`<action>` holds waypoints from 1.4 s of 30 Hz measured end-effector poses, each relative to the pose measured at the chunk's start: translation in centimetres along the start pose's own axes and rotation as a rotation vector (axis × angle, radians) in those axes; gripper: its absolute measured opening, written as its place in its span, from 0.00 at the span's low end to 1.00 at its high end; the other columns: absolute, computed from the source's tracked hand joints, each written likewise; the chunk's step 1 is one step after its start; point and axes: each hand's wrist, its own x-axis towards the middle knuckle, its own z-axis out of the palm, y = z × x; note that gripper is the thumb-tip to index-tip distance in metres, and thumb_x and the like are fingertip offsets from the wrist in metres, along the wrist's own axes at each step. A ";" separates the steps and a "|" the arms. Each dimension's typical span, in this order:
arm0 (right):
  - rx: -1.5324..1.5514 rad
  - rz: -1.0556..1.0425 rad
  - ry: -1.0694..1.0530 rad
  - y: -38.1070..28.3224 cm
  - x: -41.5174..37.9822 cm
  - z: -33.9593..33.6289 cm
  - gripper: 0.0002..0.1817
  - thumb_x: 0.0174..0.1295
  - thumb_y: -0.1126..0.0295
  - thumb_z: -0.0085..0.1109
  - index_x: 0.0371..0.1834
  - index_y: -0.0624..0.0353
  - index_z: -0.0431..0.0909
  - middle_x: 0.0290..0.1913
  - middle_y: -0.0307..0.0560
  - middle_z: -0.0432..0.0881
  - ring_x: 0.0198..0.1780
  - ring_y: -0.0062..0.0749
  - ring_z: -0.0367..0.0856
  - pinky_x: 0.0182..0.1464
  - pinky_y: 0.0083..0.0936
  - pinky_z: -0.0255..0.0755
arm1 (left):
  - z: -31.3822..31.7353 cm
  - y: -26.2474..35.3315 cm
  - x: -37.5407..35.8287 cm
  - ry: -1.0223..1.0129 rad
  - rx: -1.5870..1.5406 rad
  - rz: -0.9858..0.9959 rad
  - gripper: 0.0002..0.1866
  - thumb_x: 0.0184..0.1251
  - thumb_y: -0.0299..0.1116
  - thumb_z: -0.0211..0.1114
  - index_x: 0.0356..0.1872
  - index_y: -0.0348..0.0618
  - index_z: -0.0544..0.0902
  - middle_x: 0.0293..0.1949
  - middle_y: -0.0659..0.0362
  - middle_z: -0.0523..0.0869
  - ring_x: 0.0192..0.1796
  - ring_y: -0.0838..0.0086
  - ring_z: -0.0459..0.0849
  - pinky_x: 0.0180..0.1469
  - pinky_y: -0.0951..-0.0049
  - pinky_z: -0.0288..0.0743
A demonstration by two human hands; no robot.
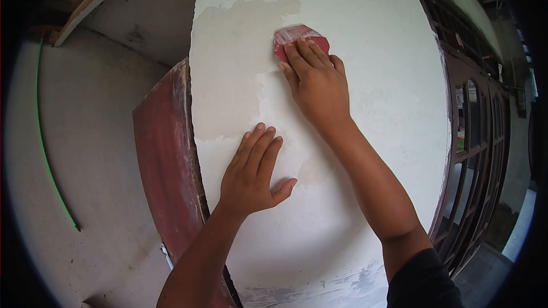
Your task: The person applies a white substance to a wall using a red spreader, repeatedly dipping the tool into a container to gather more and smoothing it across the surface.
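My right hand [318, 82] presses a flat red putty scraper [317, 42] against the white wall [377, 80], its fingers spread over the tool's face and the thumb at its left side. White residue streaks the scraper's upper part. Lower and to the left, my left hand [251, 171] lies against the wall with fingers stretched and thumb out, holding nothing. A beige-grey patch [228, 74] with ragged edges covers the wall left of the scraper. Another faint patch [314, 172] shows right of my left thumb.
A dark red wooden panel [165, 159] stands along the wall's left edge. Farther left, a green cord [44, 148] hangs on another wall. Dark wooden framing with glass panes [471, 131] is on the right. Grey smears [319, 291] mark the wall's lower part.
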 end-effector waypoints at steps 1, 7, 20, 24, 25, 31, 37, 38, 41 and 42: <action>0.001 -0.002 0.005 -0.2 0.3 -0.3 0.20 0.75 0.54 0.60 0.59 0.56 0.85 0.63 0.49 0.87 0.66 0.40 0.83 0.65 0.47 0.71 | 0.0 0.0 0.0 -0.013 -0.006 -0.006 0.38 0.56 0.46 0.75 0.65 0.32 0.77 0.70 0.44 0.76 0.77 0.47 0.71 0.76 0.44 0.68; -0.015 -0.057 0.137 1.4 5.5 2.5 0.20 0.74 0.54 0.61 0.59 0.55 0.85 0.62 0.47 0.87 0.65 0.38 0.84 0.65 0.47 0.72 | 0.0 0.0 0.0 -0.003 0.005 0.002 0.37 0.57 0.46 0.74 0.64 0.32 0.78 0.70 0.43 0.77 0.77 0.48 0.71 0.77 0.45 0.68; -0.029 -0.051 0.143 1.4 4.8 2.0 0.18 0.74 0.55 0.61 0.57 0.55 0.86 0.60 0.45 0.88 0.64 0.35 0.84 0.60 0.43 0.73 | 0.2 0.0 -0.1 -0.003 -0.005 -0.007 0.38 0.57 0.46 0.75 0.65 0.32 0.77 0.70 0.44 0.77 0.77 0.47 0.71 0.76 0.44 0.68; -0.050 -0.039 0.079 2.4 6.5 3.9 0.17 0.74 0.56 0.61 0.56 0.55 0.87 0.61 0.45 0.88 0.64 0.34 0.84 0.60 0.44 0.73 | 0.1 -0.1 -0.1 -0.006 -0.003 -0.008 0.37 0.57 0.46 0.75 0.65 0.32 0.78 0.70 0.44 0.77 0.78 0.47 0.71 0.77 0.45 0.67; -0.049 -0.041 0.076 2.3 6.0 3.9 0.17 0.74 0.56 0.61 0.56 0.55 0.87 0.61 0.45 0.88 0.64 0.34 0.84 0.60 0.44 0.73 | 0.1 -0.1 -0.1 -0.003 -0.005 -0.005 0.37 0.57 0.46 0.75 0.65 0.32 0.78 0.70 0.44 0.77 0.78 0.47 0.71 0.77 0.45 0.67; -0.041 -0.062 0.120 1.4 4.2 2.3 0.18 0.75 0.55 0.60 0.57 0.55 0.86 0.62 0.45 0.88 0.65 0.35 0.84 0.62 0.45 0.73 | 0.1 0.0 -0.1 -0.008 -0.009 -0.009 0.37 0.56 0.45 0.75 0.64 0.33 0.78 0.70 0.44 0.77 0.77 0.47 0.71 0.77 0.45 0.67; -0.065 -0.066 0.105 1.7 5.5 3.6 0.18 0.75 0.55 0.60 0.56 0.54 0.87 0.61 0.44 0.88 0.64 0.35 0.84 0.61 0.46 0.73 | 0.1 0.0 0.0 -0.003 -0.017 -0.009 0.36 0.56 0.44 0.75 0.64 0.33 0.79 0.70 0.44 0.77 0.77 0.47 0.71 0.77 0.45 0.67; -0.068 -0.080 0.107 1.7 5.0 3.3 0.17 0.75 0.55 0.60 0.55 0.55 0.87 0.61 0.44 0.88 0.64 0.35 0.84 0.61 0.46 0.73 | 0.1 0.0 0.0 -0.006 -0.018 -0.012 0.36 0.56 0.45 0.75 0.64 0.32 0.79 0.70 0.44 0.77 0.77 0.47 0.71 0.77 0.45 0.67; -0.065 -0.101 0.138 1.7 5.1 2.7 0.17 0.75 0.55 0.60 0.54 0.55 0.87 0.60 0.44 0.88 0.64 0.35 0.84 0.61 0.46 0.73 | 0.1 0.1 0.0 -0.005 -0.018 -0.014 0.36 0.57 0.45 0.75 0.64 0.32 0.79 0.70 0.44 0.77 0.77 0.48 0.71 0.77 0.45 0.67; -0.064 -0.106 0.167 1.7 5.2 2.7 0.17 0.75 0.55 0.60 0.53 0.55 0.87 0.60 0.44 0.88 0.64 0.35 0.84 0.61 0.46 0.73 | 0.0 0.0 0.0 -0.004 -0.014 -0.016 0.36 0.57 0.45 0.75 0.64 0.32 0.79 0.70 0.44 0.77 0.77 0.48 0.71 0.77 0.45 0.67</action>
